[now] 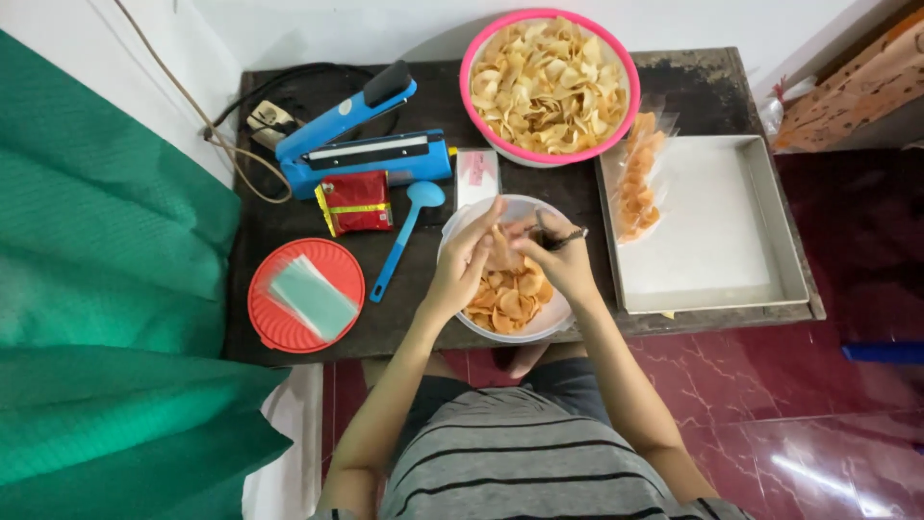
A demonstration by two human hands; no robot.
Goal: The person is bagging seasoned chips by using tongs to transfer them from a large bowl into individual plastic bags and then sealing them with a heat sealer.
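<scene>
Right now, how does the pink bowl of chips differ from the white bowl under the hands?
The pink bowl is larger and heaped with pale chips; the white bowl is smaller and holds fewer, more orange chips. The pink bowl sits at the table's far edge, untouched; both hands work over the white bowl. Both are round.

The tabletop (289, 337) is dark, rough wood. The pink bowl (469, 72) is smooth plastic. The blue sealer (356, 144) looks like shiny plastic. The tray (770, 241) is dull metal. The red floor (818, 414) is glossy tile.
</scene>
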